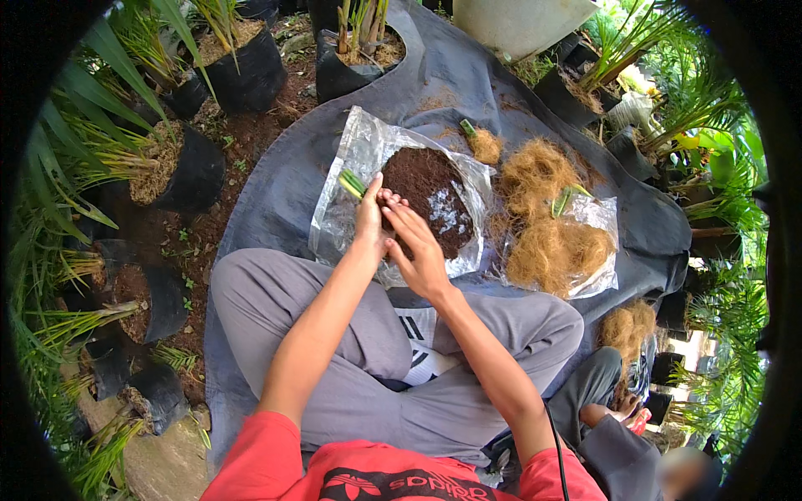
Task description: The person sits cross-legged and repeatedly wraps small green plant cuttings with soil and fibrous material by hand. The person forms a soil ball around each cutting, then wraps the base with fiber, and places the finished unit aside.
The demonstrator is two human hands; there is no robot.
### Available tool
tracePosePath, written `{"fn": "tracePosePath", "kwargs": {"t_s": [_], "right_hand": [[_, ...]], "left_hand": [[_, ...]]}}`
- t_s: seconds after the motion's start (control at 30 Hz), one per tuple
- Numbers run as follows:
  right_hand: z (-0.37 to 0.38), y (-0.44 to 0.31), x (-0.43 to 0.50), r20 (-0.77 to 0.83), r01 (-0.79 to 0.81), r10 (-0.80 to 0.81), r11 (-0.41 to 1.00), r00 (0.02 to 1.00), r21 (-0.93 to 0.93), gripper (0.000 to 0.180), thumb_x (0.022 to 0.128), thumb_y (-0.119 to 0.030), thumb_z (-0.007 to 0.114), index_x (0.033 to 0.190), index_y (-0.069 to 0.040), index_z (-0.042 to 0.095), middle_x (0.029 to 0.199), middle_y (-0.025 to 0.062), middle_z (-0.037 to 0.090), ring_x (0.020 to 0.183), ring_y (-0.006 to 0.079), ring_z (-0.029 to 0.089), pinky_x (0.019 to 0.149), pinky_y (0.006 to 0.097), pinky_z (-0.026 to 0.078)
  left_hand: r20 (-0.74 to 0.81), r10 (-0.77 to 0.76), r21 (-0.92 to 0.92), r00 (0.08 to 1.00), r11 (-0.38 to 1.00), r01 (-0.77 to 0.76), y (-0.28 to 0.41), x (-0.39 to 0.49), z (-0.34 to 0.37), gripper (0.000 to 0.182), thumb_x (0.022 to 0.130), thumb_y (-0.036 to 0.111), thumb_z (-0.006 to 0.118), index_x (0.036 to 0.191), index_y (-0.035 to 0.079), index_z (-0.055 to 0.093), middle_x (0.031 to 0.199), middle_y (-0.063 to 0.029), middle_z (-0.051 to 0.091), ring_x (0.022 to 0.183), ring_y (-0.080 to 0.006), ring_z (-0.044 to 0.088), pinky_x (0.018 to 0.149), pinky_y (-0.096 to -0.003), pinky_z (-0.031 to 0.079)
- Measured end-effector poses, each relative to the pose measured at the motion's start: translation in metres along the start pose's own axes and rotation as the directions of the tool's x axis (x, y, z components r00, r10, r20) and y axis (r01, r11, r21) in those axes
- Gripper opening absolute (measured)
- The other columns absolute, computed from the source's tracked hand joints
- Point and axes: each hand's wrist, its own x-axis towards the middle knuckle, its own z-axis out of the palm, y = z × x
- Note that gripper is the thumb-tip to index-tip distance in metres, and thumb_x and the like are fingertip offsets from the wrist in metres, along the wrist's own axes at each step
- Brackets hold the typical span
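Above the bag of dark soil, my left hand is curled around the base of a green leaf cutting. The cut green top pokes out past my thumb, while its lower part is hidden by the hands. My right hand meets the left, its fingers laid along the left fingers and palm; what lies between them cannot be seen. The soil, with whitish granules on one side, rests on an opened clear plastic bag. To the right are clumps of brown coconut fibre and another leaf cutting.
A fibre-wrapped cutting lies behind the soil. More fibre sits on a second plastic bag. Black-bagged plants border the dark ground sheet. A pale container stands at the back. Another person sits at lower right.
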Motion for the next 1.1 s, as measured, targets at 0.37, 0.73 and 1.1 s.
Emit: {"fn": "tracePosePath", "kwargs": {"t_s": [0.37,0.73,1.1], "right_hand": [[0.034,0.013,-0.004,-0.406,-0.034,0.095,0.987,0.909,0.156,0.025,0.085,0.005,0.086,0.109,-0.001,0.085,0.107,0.0145,0.080,0.100,0.0269,0.077,0.090,0.0361,0.061],[0.026,0.008,0.009,-0.396,-0.264,0.540,0.780,0.743,0.568,0.022,0.098,0.002,0.079,0.120,0.004,0.077,0.123,0.0091,0.076,0.108,0.0135,0.072,0.098,0.0288,0.061],[0.041,0.005,0.006,-0.336,-0.272,0.658,0.644,0.674,0.715,0.015,0.095,0.001,0.084,0.109,0.006,0.082,0.111,0.0098,0.079,0.101,0.0131,0.073,0.091,0.0275,0.059]], "left_hand": [[-0.049,0.065,-0.058,0.997,0.996,-0.068,-0.012,-0.014,-0.008,0.044,0.105,0.024,0.073,0.073,0.018,0.044,0.065,0.0013,0.043,0.059,-0.0136,0.046,0.061,-0.0349,0.050],[-0.077,0.149,0.085,0.986,0.986,-0.143,-0.020,-0.020,0.026,0.041,0.103,0.032,0.081,0.078,0.013,0.054,0.074,-0.0031,0.058,0.072,-0.0186,0.063,0.078,-0.0391,0.062],[-0.002,0.275,0.184,0.961,0.945,-0.270,-0.021,-0.021,0.024,0.045,0.102,0.019,0.081,0.070,0.014,0.050,0.060,-0.0003,0.051,0.052,-0.0135,0.055,0.057,-0.0334,0.053]]}}
